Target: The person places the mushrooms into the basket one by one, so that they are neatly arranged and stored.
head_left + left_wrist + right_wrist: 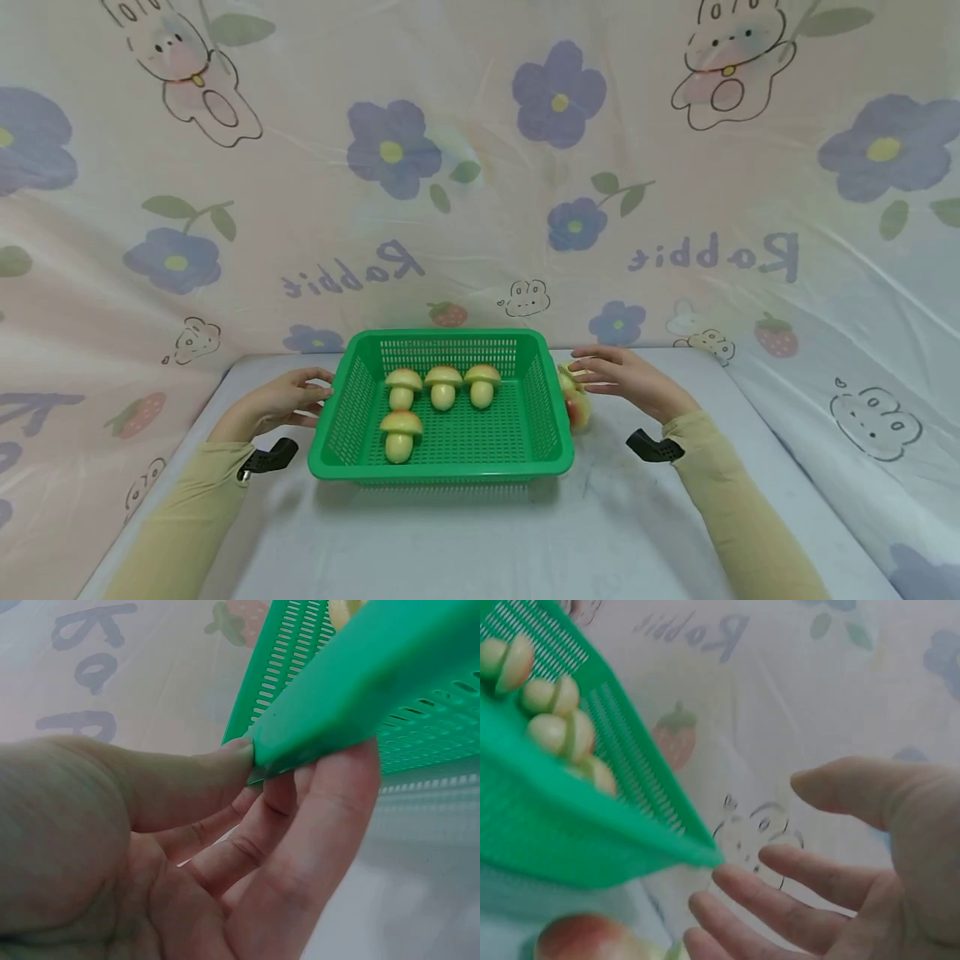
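A green plastic basket (480, 446) with slotted walls is in the middle of the head view. Several mushroom-shaped pieces (399, 435) with yellowish caps and pale stems lie inside it. At its left rim, my left hand (288, 398) pinches the edge, thumb tip against the rim and fingers underneath, as the left wrist view shows. My right hand (626, 379) is off the basket's right side with its fingers spread and nothing held. Below its fingertips, a red-and-yellow round piece (578, 412) sits beside the basket, partly hidden by the rim.
The basket is over a table (450, 550) covered in white cloth. Behind it hangs a pale curtain (480, 217) printed with flowers and rabbits. A yellow-green piece (566, 379) shows near the right rim, partly covered. Each wrist carries a black mount (656, 447).
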`<action>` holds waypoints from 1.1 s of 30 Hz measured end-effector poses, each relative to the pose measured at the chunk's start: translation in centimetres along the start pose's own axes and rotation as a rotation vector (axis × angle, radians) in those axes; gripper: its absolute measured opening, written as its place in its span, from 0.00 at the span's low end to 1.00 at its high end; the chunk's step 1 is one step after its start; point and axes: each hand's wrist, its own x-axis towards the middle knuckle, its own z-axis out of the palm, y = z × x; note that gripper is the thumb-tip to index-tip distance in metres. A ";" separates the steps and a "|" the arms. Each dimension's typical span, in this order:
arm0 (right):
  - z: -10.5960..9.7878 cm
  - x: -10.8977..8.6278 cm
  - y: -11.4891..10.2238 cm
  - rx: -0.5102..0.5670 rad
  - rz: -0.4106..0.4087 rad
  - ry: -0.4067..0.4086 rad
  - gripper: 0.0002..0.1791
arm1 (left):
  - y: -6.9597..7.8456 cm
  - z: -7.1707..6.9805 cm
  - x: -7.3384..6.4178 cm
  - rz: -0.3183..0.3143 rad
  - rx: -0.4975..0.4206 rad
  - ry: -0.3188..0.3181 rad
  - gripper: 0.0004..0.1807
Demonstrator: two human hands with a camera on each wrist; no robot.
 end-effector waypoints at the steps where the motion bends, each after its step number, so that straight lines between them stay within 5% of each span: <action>1: -0.1 -0.1 0.4 0.000 -0.001 0.005 0.29 | -0.1 0.0 0.0 0.002 -0.001 0.001 0.23; 7: -0.7 -0.3 2.8 -0.024 0.016 0.035 0.29 | -0.1 -0.1 0.1 0.008 -0.007 0.000 0.23; 17: -0.7 -0.7 5.2 -0.223 -0.025 0.007 0.28 | -0.2 -0.1 0.1 0.004 0.002 -0.002 0.23; 28: -0.4 0.0 7.2 -0.322 -0.211 -0.039 0.31 | 0.0 0.1 -0.1 0.001 0.002 0.008 0.23; 33: -0.3 0.1 7.7 -0.344 -0.209 -0.023 0.32 | 0.0 0.2 0.1 -0.005 0.005 0.014 0.23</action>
